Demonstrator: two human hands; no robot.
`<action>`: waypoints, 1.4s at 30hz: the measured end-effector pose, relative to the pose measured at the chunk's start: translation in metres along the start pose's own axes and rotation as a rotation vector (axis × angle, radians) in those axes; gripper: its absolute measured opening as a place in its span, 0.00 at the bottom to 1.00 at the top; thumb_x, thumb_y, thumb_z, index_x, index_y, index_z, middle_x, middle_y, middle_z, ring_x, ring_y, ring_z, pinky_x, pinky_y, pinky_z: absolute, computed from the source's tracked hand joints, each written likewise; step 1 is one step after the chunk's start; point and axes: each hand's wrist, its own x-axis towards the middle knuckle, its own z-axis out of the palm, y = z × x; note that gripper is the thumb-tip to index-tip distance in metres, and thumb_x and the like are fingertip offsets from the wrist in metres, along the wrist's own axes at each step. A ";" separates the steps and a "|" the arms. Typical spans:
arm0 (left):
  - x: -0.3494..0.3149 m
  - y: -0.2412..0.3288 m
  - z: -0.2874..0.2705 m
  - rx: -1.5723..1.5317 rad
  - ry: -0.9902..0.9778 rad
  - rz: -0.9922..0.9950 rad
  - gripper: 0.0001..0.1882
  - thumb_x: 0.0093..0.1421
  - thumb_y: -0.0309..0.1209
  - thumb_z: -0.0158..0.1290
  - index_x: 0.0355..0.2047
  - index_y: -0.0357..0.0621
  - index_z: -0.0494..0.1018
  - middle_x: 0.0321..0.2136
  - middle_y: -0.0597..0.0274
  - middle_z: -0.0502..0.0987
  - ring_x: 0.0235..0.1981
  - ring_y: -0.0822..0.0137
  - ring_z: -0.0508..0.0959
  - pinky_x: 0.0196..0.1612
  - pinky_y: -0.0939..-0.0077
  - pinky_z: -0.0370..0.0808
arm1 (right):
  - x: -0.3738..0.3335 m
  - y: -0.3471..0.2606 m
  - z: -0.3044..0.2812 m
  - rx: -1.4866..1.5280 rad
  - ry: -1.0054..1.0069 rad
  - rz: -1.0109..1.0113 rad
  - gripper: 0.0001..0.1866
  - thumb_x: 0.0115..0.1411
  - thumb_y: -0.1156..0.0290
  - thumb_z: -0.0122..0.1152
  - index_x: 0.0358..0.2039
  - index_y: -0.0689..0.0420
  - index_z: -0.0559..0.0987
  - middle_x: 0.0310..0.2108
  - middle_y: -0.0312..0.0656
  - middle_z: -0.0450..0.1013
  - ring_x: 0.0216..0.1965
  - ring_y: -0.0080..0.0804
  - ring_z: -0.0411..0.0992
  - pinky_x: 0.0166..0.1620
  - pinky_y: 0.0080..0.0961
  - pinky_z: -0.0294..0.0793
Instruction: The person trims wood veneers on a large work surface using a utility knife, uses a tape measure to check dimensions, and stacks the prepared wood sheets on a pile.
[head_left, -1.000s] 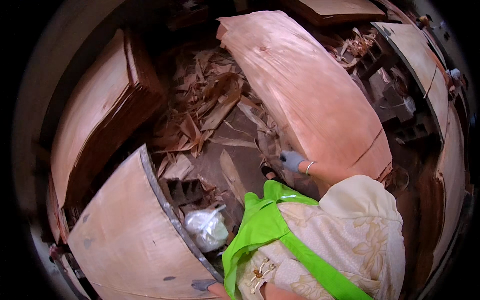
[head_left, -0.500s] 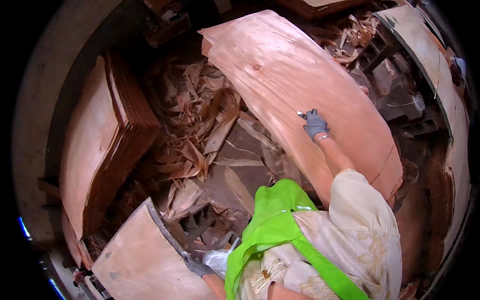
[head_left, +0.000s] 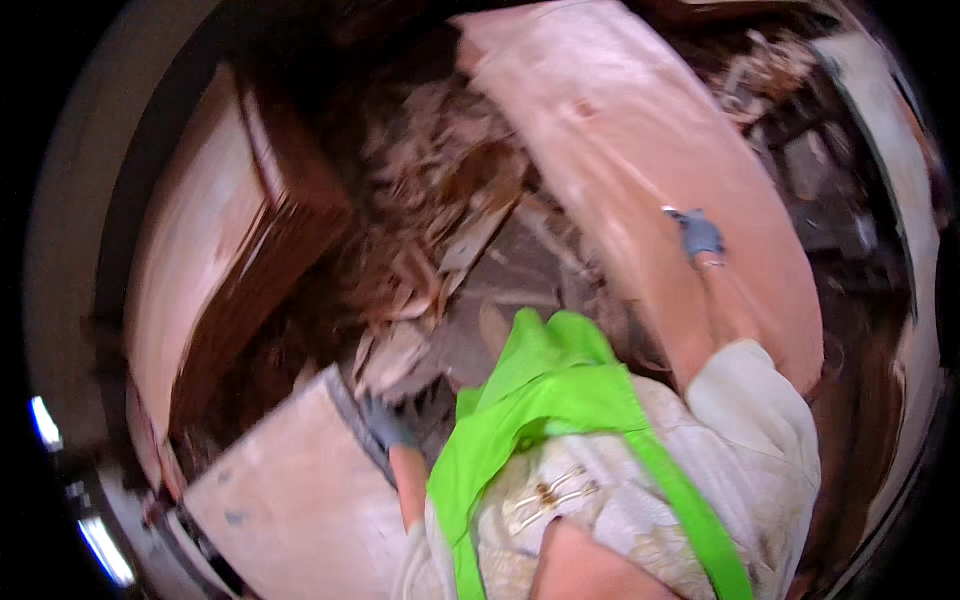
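Observation:
My right hand (head_left: 702, 236), in a grey glove, is closed round a small knife (head_left: 672, 211); its pale blade points to the upper left. Hand and knife are over a long, pinkish wood veneer sheet (head_left: 640, 140), which has a knot toward its far end and layered edges on the left. My left hand (head_left: 388, 425), also grey-gloved, is beside the dark edge of a pale board (head_left: 300, 490) at the lower left. Motion blur smears its fingers, so its grip is not clear. A bright green apron (head_left: 550, 390) covers part of my front.
A tall stack of veneer sheets (head_left: 200, 240) stands at the left. Torn veneer scraps (head_left: 430, 200) litter the floor between the stack and the long sheet. More scraps (head_left: 765, 75) lie at the far right, near another pale sheet (head_left: 880, 120) along the right rim.
The view has shifted and blurred. My right hand, with the knife, appears farther right on the veneer sheet. My left hand has moved forward along the pale board's edge.

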 end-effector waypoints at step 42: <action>0.261 0.509 0.275 -1.154 -0.260 0.062 0.10 0.55 0.32 0.50 0.28 0.36 0.71 0.24 0.60 0.74 0.25 0.70 0.72 0.30 0.76 0.69 | 0.133 -0.097 -0.219 0.330 0.545 -0.360 0.12 0.59 0.73 0.50 0.43 0.61 0.72 0.38 0.45 0.72 0.38 0.38 0.71 0.43 0.28 0.70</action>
